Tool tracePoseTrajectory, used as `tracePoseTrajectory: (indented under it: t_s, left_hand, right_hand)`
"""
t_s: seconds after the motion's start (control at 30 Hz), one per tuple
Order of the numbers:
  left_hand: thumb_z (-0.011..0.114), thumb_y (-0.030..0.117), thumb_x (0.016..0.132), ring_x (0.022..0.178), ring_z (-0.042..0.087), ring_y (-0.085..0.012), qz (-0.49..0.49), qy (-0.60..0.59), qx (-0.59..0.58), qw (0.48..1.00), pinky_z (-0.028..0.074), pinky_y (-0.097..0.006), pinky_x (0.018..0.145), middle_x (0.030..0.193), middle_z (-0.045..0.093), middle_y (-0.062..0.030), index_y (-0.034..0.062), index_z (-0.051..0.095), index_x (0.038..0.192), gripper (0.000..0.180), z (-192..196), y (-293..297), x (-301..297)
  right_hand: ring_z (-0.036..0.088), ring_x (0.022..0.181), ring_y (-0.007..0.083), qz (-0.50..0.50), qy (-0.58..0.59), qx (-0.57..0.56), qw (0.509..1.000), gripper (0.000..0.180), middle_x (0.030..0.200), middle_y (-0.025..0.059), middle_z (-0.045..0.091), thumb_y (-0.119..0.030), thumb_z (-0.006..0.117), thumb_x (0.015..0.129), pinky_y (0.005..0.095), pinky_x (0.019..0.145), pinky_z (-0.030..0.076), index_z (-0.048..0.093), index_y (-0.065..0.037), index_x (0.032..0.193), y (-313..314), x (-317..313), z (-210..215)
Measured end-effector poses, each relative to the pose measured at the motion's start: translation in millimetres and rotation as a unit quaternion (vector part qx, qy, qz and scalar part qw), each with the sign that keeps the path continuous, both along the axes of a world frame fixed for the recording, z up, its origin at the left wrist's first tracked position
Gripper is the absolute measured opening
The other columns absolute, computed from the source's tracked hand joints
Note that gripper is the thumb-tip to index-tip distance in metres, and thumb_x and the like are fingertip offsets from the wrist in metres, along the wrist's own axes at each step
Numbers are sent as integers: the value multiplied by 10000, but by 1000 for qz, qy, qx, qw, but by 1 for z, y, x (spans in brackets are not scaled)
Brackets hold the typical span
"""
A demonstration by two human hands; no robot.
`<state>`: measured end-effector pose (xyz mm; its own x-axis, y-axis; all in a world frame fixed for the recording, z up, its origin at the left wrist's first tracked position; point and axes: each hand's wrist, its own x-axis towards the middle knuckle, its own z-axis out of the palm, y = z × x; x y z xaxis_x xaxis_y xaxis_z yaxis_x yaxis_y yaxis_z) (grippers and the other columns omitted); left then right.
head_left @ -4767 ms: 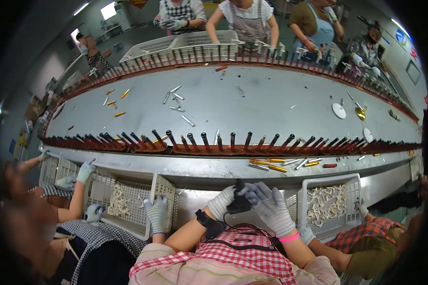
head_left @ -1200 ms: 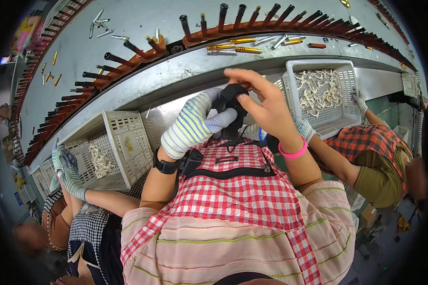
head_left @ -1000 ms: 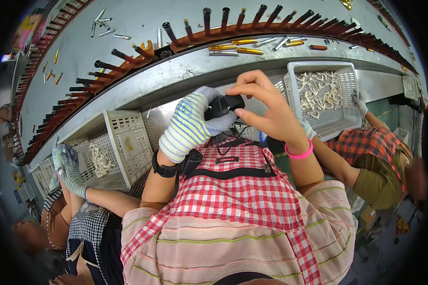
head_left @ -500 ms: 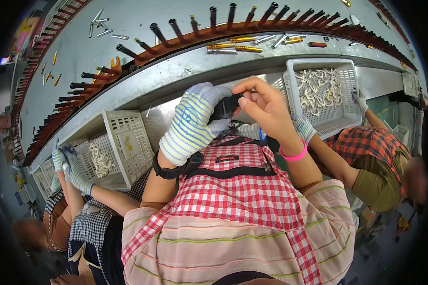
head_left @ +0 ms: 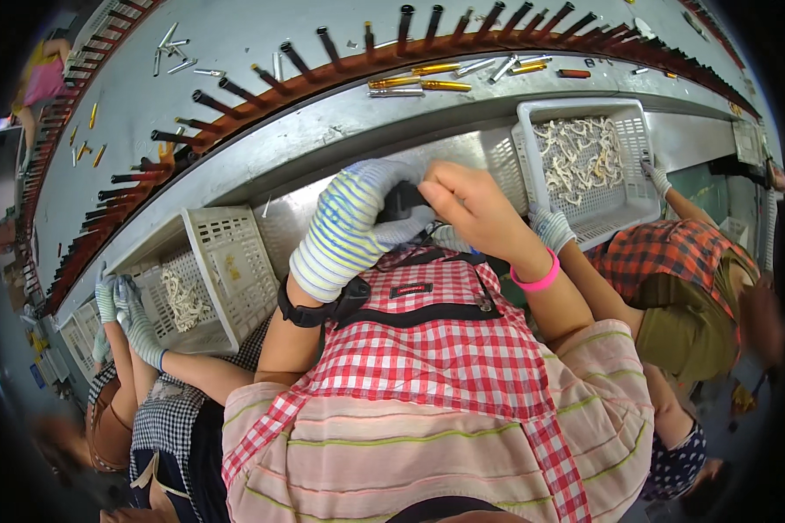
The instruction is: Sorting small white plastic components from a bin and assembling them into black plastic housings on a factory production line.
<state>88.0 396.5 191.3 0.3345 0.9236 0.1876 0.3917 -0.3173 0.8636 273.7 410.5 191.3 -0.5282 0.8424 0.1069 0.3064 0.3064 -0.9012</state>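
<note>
My left hand, in a knit glove with blue and yellow stripes, is closed around a small black strap-like object in front of my chest. Its exact kind I cannot make out. Bare and wearing a pink wristband, my right hand has its fingers curled together against the right edge of that object. Its fingertips are partly hidden. A black device on a strap sits on my left wrist. Below my hands, a piece of striped knit fabric shows above my red checked apron.
A white basket of pale cord-like pieces stands to the right, another basket to the left. Beyond the metal ledge runs a rack of upright black tubes. Silver and gold tubes lie on the ledge. Gloved co-workers sit on both sides.
My right hand's fingers have curled in and lowered slightly against the black object. The left glove now covers more of it. On the right, a co-worker's body has shifted.
</note>
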Motion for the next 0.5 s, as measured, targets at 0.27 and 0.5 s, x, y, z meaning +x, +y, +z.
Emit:
tracePoseTrajectory:
  t_s: [0.27, 0.5]
  left_hand:
    - [666, 132, 754, 656, 605, -183, 98, -63, -100, 988, 481, -276, 625, 742, 611, -96, 16, 581, 916, 216, 3, 1, -1]
    - [641, 158, 789, 744, 628, -232, 79, -80, -100, 989, 485, -305, 683, 820, 624, -129, 9, 582, 973, 244, -5, 9, 6]
  right_hand:
    - [374, 504, 89, -101, 391, -496, 769, 307, 600, -10, 402, -261, 470, 943, 291, 528, 380, 469, -62, 710, 2, -11, -1]
    - [379, 482, 120, -105, 398, -596, 689, 364, 558, 1, 379, -298, 540, 907, 317, 531, 404, 423, -80, 641, 18, -11, -18]
